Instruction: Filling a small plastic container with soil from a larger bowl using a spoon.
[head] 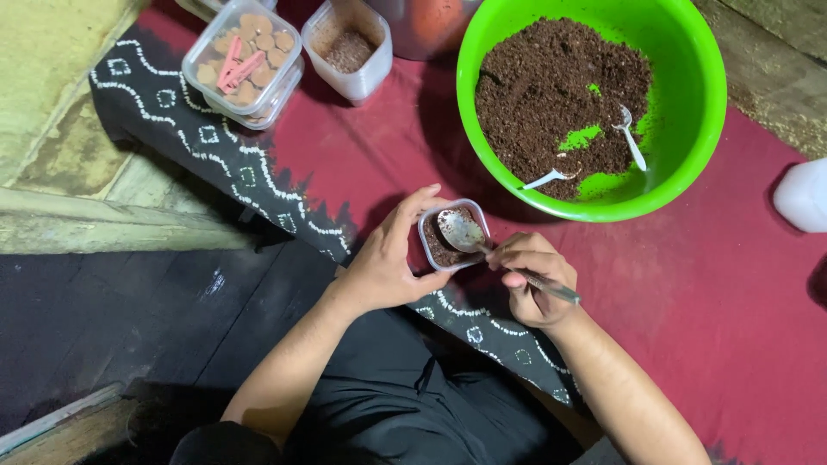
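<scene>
My left hand point(389, 258) grips a small clear plastic cup point(428, 233) partly filled with dark brown soil, thumb and fingers around its left side. My right hand point(532, 277) holds a metal spoon point(462, 231) by its handle, the bowl resting over the cup's mouth. Both hands hover above a dark red cloth point(689, 284). Just beyond them stands a big bright green basin point(702, 86) holding a heap of the same dark soil, with two white plastic spoons point(631, 142) lying in it.
At the back left sits a clear tub point(245, 65) of small brown discs and pink sticks, beside another clear tub point(349, 47) with brown granules. A white container point(803, 196) shows at the right edge. A black cloth with white pattern point(215, 146) borders the red cloth; my dark-clothed lap is below.
</scene>
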